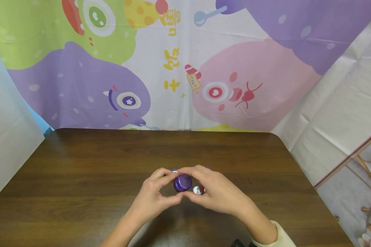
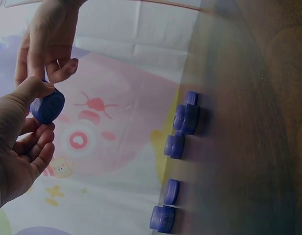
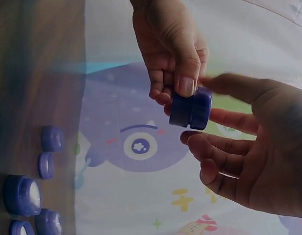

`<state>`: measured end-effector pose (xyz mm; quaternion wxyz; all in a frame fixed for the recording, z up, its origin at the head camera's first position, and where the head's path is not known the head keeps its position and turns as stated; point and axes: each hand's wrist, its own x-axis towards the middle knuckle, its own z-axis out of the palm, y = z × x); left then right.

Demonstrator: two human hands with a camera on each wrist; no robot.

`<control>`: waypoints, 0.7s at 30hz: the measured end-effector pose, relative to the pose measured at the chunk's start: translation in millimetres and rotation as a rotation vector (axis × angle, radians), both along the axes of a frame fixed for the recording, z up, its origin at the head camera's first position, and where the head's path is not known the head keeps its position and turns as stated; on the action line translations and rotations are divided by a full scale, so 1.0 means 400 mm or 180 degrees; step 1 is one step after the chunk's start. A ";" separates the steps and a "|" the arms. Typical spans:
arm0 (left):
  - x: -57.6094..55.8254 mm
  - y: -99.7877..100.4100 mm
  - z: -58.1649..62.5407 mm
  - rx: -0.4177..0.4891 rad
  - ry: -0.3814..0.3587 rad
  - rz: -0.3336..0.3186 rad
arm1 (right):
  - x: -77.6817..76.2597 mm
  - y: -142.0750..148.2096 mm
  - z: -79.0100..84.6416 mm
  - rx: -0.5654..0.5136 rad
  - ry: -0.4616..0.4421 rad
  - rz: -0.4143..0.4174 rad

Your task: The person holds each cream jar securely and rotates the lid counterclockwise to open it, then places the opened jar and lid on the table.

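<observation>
Both hands hold one small, glossy purple screw-top jar (image 1: 182, 183) above the table, its lid facing the head camera. My left hand (image 1: 154, 193) pinches the lower part between thumb and fingers. Opposite it, my right hand (image 1: 217, 190) grips the lid end, thumb and fingers at its rim. In the right wrist view a narrow groove runs between the jar's lid (image 3: 202, 108) and its body (image 3: 181, 110). The left wrist view shows the left thumb lying over the jar (image 2: 48, 106). The jar's contents are hidden.
On the brown wooden table (image 1: 80, 178) stand several more purple jars. A larger jar (image 3: 22, 196) and a smaller jar (image 3: 49, 223) show white at one end. A flat purple lid (image 2: 171, 192) sits among them. A cartoon-printed curtain (image 1: 173, 103) hangs behind the table.
</observation>
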<state>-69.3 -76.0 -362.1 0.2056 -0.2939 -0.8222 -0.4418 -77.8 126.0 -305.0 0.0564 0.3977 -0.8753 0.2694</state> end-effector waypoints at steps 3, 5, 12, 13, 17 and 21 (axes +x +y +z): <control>0.002 0.000 0.002 0.0000 -0.0070 0.0010 | 0.003 0.000 0.003 -0.0116 -0.0076 -0.0056; 0.000 0.001 0.003 0.0010 -0.0043 0.0002 | 0.002 -0.001 0.005 -0.0184 -0.0144 -0.0066; -0.004 0.002 -0.001 -0.0006 0.0126 -0.0054 | 0.000 0.000 0.005 0.0059 0.0041 0.0049; -0.003 0.001 -0.001 -0.0015 0.0108 -0.0053 | 0.001 0.000 0.005 0.0065 0.0059 0.0049; 0.001 0.000 0.003 -0.0015 -0.0019 -0.0034 | 0.003 0.000 0.007 -0.0068 0.0006 -0.0031; -0.001 0.004 0.005 -0.0001 0.0030 -0.0026 | 0.001 0.001 0.008 -0.0126 -0.0050 -0.0046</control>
